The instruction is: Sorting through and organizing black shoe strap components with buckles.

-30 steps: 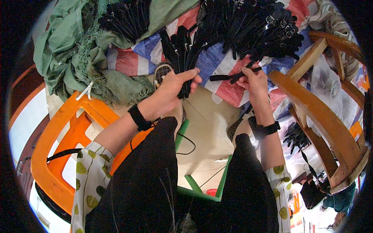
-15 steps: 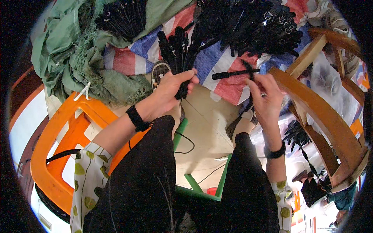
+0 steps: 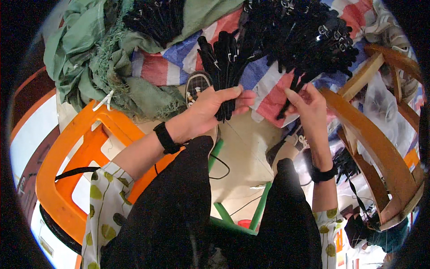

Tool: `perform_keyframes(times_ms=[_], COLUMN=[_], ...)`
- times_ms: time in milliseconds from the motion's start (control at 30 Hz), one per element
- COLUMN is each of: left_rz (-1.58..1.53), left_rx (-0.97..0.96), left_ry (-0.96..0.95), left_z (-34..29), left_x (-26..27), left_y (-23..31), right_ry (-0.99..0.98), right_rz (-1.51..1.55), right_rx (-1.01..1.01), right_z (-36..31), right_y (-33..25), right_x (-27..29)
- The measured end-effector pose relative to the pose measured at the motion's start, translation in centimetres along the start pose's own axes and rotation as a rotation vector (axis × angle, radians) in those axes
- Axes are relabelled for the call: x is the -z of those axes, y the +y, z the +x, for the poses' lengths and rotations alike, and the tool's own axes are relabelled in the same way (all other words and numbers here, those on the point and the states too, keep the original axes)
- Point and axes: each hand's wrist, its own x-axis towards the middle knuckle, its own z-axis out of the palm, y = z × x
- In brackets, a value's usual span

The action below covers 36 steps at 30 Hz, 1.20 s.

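My left hand is closed round a bundle of black straps with small metal fittings, which fan out above the fist; their lower ends poke out beneath it. To its right, my right hand pinches a narrow black strap between thumb and fingers. That strap slants downward, and its upper part runs up beside the fingers toward a large heap of black straps with shiny metal rings. Another pile of black straps lies at the far left.
Beneath the straps spreads a red, white and blue striped sheet. Green cloth is bunched at the far left, above an orange plastic chair. A wooden frame stands at right near clear plastic. Green bars show between my legs.
The crossed straps at my right hand have swung to hang downward. The whole view has shifted, moving the scene slightly right and down; my left hand keeps its bundle.
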Motion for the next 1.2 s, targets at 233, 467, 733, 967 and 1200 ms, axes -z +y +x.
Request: perform_keyframes(times_ms=[233, 467, 733, 967, 1200], left_rz=[0.501, 0.581, 0.416, 0.202, 0.613], left_rx=[-0.157, -0.107, -0.864, -0.913, -0.651], left_ry=[-0.127, 0.055, 0.838, 0.708, 1.031], left_z=[1.0, -2.0, -0.5, 4.4, 15.3], left_x=[1.5, -0.2, 7.2, 4.5, 8.4], left_y=[-2.1, 1.1, 11.7, 12.9, 16.4], right_ry=[-0.139, -0.308, -0.371, -0.35, -0.294], right_rz=[0.029, 0.097, 0.165, 0.151, 0.211], right_rx=[-0.085, 0.057, -0.001, -0.162, -0.168], right_z=[0.4, 0.8, -0.7, -2.4, -3.2], right_y=[-3.0, -2.8, -0.5, 4.2, 2.5], right_x=[-5.2, -7.1, -6.5, -4.2, -4.7])
